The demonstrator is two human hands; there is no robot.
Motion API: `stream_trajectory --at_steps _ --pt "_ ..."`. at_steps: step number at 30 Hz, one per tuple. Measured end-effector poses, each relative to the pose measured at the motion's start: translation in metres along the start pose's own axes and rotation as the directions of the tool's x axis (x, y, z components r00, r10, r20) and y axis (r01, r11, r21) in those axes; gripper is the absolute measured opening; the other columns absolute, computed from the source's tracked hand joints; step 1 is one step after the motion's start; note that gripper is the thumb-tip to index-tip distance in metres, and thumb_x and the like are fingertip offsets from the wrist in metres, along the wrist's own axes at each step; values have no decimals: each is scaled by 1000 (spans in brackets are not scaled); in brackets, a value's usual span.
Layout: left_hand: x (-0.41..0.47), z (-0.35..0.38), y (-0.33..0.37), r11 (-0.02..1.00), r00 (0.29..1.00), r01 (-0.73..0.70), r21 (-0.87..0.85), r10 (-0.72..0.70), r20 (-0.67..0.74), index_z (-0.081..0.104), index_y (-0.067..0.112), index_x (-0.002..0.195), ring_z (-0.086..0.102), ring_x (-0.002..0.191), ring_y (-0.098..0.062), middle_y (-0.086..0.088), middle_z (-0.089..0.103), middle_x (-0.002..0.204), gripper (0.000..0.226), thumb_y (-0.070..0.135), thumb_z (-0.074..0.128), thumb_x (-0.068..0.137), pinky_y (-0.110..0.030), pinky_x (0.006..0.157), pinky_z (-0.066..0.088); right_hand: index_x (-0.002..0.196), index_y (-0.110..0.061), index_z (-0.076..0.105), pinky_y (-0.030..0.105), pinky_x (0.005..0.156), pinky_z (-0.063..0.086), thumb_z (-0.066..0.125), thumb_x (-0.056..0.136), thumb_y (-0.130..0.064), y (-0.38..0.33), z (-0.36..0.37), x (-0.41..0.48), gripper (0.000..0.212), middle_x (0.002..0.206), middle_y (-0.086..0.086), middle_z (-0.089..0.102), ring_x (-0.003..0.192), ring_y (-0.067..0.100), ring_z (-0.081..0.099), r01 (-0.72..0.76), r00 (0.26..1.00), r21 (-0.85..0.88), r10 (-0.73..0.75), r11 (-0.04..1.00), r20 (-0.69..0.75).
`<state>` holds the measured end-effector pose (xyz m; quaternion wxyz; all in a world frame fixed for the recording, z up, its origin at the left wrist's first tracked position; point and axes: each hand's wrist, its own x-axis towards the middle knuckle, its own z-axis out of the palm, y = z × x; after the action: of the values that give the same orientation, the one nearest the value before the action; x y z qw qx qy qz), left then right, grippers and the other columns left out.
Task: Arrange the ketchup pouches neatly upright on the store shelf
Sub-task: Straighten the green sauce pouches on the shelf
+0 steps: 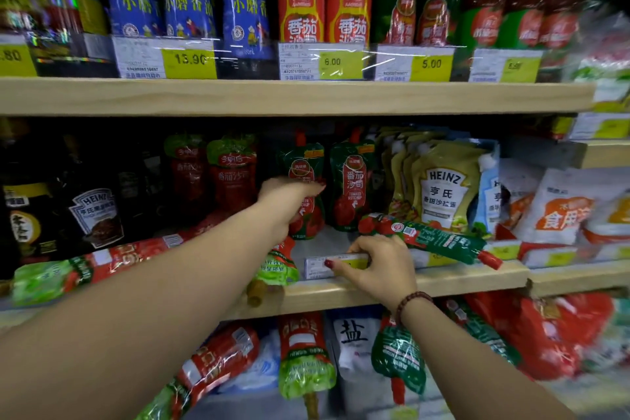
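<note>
1. Store shelving with pale wooden edges; we work at the middle shelf (443,278), with bottles (347,7) ranked on the board above.
2. Our left hand (284,203) reaches in and grips a green-and-red ketchup pouch (303,160) standing upright at mid-shelf; the fingers (308,186) curl across its front.
3. Just right of it a second ketchup pouch (351,181) stands upright, clear of the hand.
4. Our right hand (378,268), bead bracelet (412,303) at the wrist, sits at the shelf's front edge. Its fingers are bent narrow, tips pinching the price tag (315,266).
5. A third ketchup pouch (433,239) lies on its side just beyond the right hand, cap pointing right, in front of yellow Heinz pouches (443,187).
6. A light-green pouch (278,266) droops cap-down over the shelf edge, between our arms.
</note>
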<state>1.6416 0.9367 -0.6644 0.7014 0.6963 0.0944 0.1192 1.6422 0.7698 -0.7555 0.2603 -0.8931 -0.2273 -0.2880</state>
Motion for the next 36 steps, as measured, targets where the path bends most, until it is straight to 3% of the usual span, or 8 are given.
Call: stream_trajectory --at_steps 3,8,11,16,23,27,30,36 --pt "-19 18 0 1000 998 -22 -10 23 59 60 6 117 56 108 -21 -12 63 117 45 16 75 75 -32 88 46 93 -21 70 29 82 43 66 75 -52 4 -18 -3 36 90 -7 67 84 11 58 41 993 70 -48 997 107" --pt "-37 53 -21 978 991 -109 176 94 94 68 15 102 58 100 -17 -3 66 105 29 14 75 74 -25 82 44 93 -14 70 33 81 49 77 71 -25 25 -67 -15 26 91 -1 66 90 16 60 78 993 103 -68 992 -101" --pt "-38 71 -37 936 984 -176 305 162 69 70 16 94 61 94 -16 -1 68 98 22 14 76 72 -25 84 48 94 -15 70 39 83 48 78 70 -29 39 -91 -21 29 94 1 68 93 21 61 105 987 -44 -109 994 -121" --pt "-40 84 -52 879 968 -242 410 245 47 69 24 86 53 70 2 17 59 74 16 19 77 73 -9 57 37 106 -19 66 44 90 46 77 69 -40 69 -116 -32 44 107 0 66 105 20 58 36 997 -158 -45 987 -57" --pt "-40 79 -53 925 979 -200 321 202 28 68 27 76 64 80 -12 8 68 78 15 15 76 71 -27 78 51 103 -16 70 32 86 48 80 66 -9 94 -114 -39 39 102 2 70 96 19 63 -50 992 -38 45 998 -114" --pt "-39 76 -56 918 972 -236 318 228 65 69 25 80 63 80 -11 9 66 76 15 14 75 72 -25 75 50 98 -12 72 42 80 55 77 67 -2 93 -115 -38 33 94 4 73 86 11 61 24 990 -48 -31 999 -141" --pt "-40 76 -57 901 954 -300 314 278 116 69 23 90 63 87 -12 6 67 86 21 12 76 73 -25 80 51 96 -13 73 47 75 54 75 72 -8 85 -120 -30 24 87 3 74 81 17 65 48 987 -74 -59 996 -149" --pt "-43 79 -54 841 899 -428 332 359 250 55 29 126 48 108 -8 7 56 113 62 20 80 70 -21 88 35 90 -15 75 36 73 56 73 77 -16 52 -137 8 14 79 0 72 73 12 64 16 973 56 -3 998 -230"
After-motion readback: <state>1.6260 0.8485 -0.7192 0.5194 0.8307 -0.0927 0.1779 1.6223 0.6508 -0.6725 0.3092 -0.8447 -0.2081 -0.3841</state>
